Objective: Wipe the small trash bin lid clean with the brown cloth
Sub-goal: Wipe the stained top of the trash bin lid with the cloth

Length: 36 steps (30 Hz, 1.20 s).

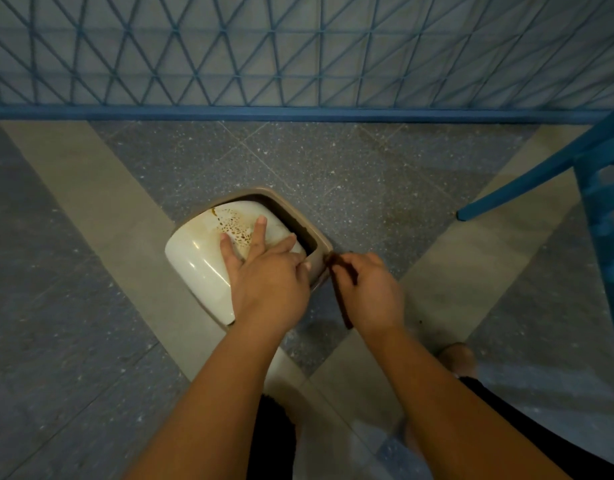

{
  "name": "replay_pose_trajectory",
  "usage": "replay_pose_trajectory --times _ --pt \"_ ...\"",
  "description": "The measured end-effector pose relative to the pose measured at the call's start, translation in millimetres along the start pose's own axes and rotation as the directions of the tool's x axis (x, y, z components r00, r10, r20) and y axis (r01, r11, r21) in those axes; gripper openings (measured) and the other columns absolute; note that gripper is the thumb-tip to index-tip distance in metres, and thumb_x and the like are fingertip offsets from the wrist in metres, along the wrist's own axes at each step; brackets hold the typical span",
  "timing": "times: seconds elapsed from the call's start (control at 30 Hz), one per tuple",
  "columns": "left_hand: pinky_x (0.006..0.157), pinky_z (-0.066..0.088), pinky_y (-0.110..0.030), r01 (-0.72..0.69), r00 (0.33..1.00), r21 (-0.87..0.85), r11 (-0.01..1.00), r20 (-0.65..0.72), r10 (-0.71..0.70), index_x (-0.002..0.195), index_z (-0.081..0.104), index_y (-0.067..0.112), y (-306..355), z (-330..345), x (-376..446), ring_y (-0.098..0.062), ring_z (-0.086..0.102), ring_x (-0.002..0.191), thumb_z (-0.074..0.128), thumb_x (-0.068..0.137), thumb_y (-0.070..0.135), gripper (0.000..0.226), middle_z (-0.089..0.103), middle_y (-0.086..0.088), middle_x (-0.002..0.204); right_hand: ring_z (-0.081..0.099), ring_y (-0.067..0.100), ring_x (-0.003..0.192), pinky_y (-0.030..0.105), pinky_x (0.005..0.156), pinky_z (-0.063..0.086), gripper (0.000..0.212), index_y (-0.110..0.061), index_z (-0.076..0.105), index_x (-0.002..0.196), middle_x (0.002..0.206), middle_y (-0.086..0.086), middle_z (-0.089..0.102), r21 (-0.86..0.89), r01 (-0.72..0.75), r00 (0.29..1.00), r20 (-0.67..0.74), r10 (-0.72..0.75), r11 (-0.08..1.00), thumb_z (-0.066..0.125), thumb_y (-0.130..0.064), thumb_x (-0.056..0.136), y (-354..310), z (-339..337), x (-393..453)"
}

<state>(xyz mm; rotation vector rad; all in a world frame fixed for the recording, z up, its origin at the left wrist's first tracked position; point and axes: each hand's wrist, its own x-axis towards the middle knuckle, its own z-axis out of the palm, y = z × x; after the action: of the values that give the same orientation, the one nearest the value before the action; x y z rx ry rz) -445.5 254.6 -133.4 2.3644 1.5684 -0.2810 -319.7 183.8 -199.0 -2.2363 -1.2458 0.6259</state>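
Speckled grey floor tiles (350, 174) surround the small trash bin (319, 237), where a person's left hand (267, 278) presses flat on the stained lid (198, 258); just right of the bin, the right hand (367, 289) grips the brown cloth (340, 292), hanging lengthwise.

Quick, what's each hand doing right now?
Left hand: open, fingers flat on the lid.
Right hand: closed, holding the cloth.

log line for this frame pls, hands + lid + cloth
left hand flat on stained lid, steadying | right hand gripping brown cloth beside bin rim | cloth off lid | wiping not begun
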Motion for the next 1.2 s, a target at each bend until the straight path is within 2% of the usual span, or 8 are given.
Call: replay_pose_trajectory --times 0.23,0.4,0.6,0.67,0.77,0.87,1.0,1.2 --pt "0.11 -0.02 -0.053 0.037 0.999 -0.032 0.999 -0.019 -0.038 0.123 0.061 0.039 11.7 -0.6 16.9 -0.012 -0.009 0.147 0.031 0.099 0.043 0.039 0.036 0.022 0.148 0.062 0.023 0.071 0.036 0.055 0.051 0.018 -0.03 0.067 0.103 0.091 0.001 0.059 -0.051 0.224 0.971 0.094 -0.219 0.973 0.056 -0.036 0.089 -2.7 5.4 -18.4" --pt "0.11 -0.019 -0.054 0.043 0.999 -0.001 0.999 -0.005 -0.043 0.124 0.062 0.035 20.5 -1.6 24.5 -0.014 -0.006 0.148 0.03 0.099 0.043 0.042 0.038 0.02 0.148 0.061 0.018 0.083 0.033 0.071 0.051 0.021 -0.024 0.066 0.105 0.1 0.001 0.059 0.066 -0.121 0.991 -0.045 0.124 0.99 0.051 -0.036 0.094 0.8 -7.7 23.3" --pt "0.11 -0.018 -0.055 0.083 0.997 -0.007 0.997 0.004 -0.083 0.12 0.063 0.039 19.9 -7.0 29.2 -0.014 -0.006 0.148 0.03 0.098 0.044 0.04 0.036 0.023 0.148 0.06 0.019 0.079 0.033 0.065 0.048 0.023 -0.027 0.065 0.111 0.098 0.001 0.058 0.091 0.069 0.991 0.106 -0.079 0.993 0.053 -0.034 0.093 -7.6 2.1 -10.3" --pt "0.109 -0.018 -0.057 0.063 0.998 0.01 0.998 0.0 -0.063 0.12 0.064 0.038 21.9 -8.4 27.2 -0.016 -0.006 0.148 0.03 0.098 0.044 0.041 0.035 0.021 0.15 0.06 0.016 0.08 0.034 0.067 0.05 0.019 -0.028 0.067 0.106 0.094 -0.001 0.06 0.134 0.015 0.993 0.113 -0.03 0.991 0.056 -0.033 0.091 -5.8 3.9 -7.5" --pt "0.106 -0.023 -0.058 -0.004 0.999 0.041 0.999 -0.051 0.006 0.128 0.056 0.038 18.6 -13.0 21.4 -0.021 -0.01 0.147 0.031 0.097 0.049 0.041 0.028 0.012 0.155 0.063 0.013 0.083 0.032 0.074 0.052 0.008 -0.027 0.066 0.094 0.086 -0.005 0.066 0.479 -0.3 0.951 0.078 0.301 0.825 0.061 -0.031 0.089 -3.9 3.7 -0.4" --pt "0.106 -0.024 -0.055 -0.071 0.991 -0.022 0.997 -0.118 0.068 0.141 0.036 0.043 0.8 -24.9 17.5 -0.019 -0.014 0.147 0.039 0.094 0.053 0.049 0.019 0.01 0.158 0.062 0.015 0.091 0.03 0.079 0.052 0.021 -0.025 0.06 0.109 0.097 -0.003 0.064 0.622 -0.433 0.877 0.122 0.466 0.652 0.062 -0.033 0.089 0.7 -1.2 1.9" --pt "0.109 -0.022 -0.052 -0.139 0.99 -0.05 0.989 -0.01 0.139 0.131 0.043 0.054 -25.6 -38.6 5.7 -0.015 -0.016 0.146 0.057 0.082 0.06 0.051 0.012 0.011 0.16 0.06 0.012 0.089 0.027 0.075 0.048 0.013 -0.026 0.06 0.102 0.093 -0.007 0.063 0.594 -0.467 0.866 0.158 0.474 0.655 0.058 -0.033 0.091 -0.4 -4.0 -1.7" --pt "0.109 -0.024 -0.052 -0.227 0.966 0.063 0.972 0.145 0.216 0.145 0.011 0.054 -44.6 -34.6 -9.3 -0.019 -0.029 0.142 0.063 0.08 0.052 0.083 -0.016 0.008 0.159 0.061 0.009 0.081 0.025 0.07 0.048 0.003 -0.027 0.063 0.09 0.086 -0.008 0.065 0.586 -0.463 0.881 0.22 0.42 0.665 0.061 -0.03 0.09 -9.8 4.6 -13.0"
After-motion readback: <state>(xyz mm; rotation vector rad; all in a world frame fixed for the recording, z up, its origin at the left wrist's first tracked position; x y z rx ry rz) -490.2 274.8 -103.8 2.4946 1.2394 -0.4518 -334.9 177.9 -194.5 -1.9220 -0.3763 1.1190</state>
